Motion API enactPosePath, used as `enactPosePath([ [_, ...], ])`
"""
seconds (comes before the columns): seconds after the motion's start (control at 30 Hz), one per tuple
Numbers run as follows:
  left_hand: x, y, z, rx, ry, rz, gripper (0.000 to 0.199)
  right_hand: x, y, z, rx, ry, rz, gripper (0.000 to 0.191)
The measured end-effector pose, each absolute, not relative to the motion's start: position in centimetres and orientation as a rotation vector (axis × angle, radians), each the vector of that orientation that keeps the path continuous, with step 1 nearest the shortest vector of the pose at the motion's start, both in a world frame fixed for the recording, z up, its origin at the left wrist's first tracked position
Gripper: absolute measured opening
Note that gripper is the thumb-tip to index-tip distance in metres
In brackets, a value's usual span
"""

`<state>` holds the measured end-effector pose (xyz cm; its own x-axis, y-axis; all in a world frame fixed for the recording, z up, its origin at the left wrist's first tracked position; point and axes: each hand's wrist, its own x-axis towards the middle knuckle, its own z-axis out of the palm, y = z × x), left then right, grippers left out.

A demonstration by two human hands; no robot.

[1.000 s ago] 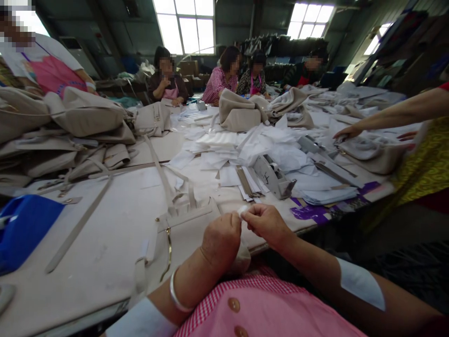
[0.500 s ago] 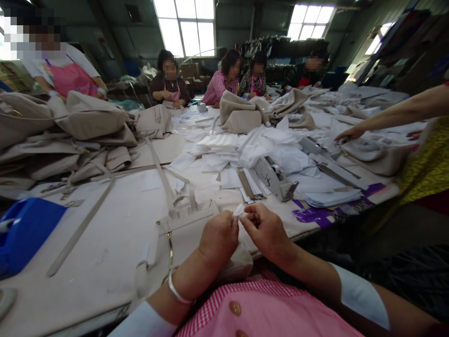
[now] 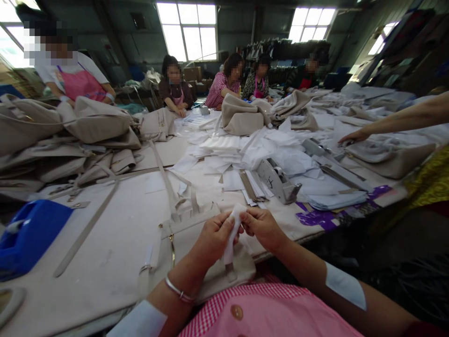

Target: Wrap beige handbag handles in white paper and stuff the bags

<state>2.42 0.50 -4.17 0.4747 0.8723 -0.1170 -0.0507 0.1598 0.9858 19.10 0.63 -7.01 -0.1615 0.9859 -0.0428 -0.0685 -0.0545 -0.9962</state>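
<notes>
Left hand (image 3: 214,236) has turned, baring the strip (image 3: 229,249) over the bag (image 3: 185,236); it and the right hand (image 3: 258,226) pinch closely, apparently mid-wrapping, which calls for snug tension.

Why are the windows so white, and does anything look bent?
In the head view, the windows are overexposed, probably by bright daylight, against a dark wall; also in the head view, things near the sides lean and stretch, and the white strip shows little fine detail.
</notes>
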Motion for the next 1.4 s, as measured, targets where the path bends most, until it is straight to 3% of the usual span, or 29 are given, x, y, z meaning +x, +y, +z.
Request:
enactPosePath([
  [0.2,2.4,0.4,-4.0,1.059,0.775,0.794,0.038,19.7,1.0,-8.0,-0.909,-1.314,1.387,0.034],
  [0.3,2.8,0.4,-4.0,1.147,0.840,0.771,0.038,19.7,0.8,-7.1,-0.945,-1.311,1.477,0.039],
  [0.47,2.6,0.1,-3.8,1.038,0.774,0.743,0.046,19.8,0.3,-5.8,-1.034,-1.193,1.493,0.032],
  [0.63,0.7,-1.1,-3.9,1.062,0.784,0.448,0.051,20.1,-0.3,-6.9,-1.040,-1.085,1.438,0.027],
  [0.83,1.2,-2.2,-4.1,1.185,0.997,0.456,0.042,19.8,-0.7,-7.3,-1.038,-1.062,1.405,0.029],
  [1.0,1.5,-2.4,-3.5,1.274,1.017,0.447,0.034,20.8,-1.5,-7.8,-0.799,-1.178,1.718,0.042],
  [1.2,2.0,-2.6,-3.7,1.541,1.073,0.480,0.029,19.5,-2.6,-7.9,-1.108,-1.189,1.580,0.025],
  [1.4,1.1,-2.4,-3.0,1.521,0.960,0.494,0.019,18.7,-2.6,-7.9,-1.404,-1.237,1.371,0.022],
])
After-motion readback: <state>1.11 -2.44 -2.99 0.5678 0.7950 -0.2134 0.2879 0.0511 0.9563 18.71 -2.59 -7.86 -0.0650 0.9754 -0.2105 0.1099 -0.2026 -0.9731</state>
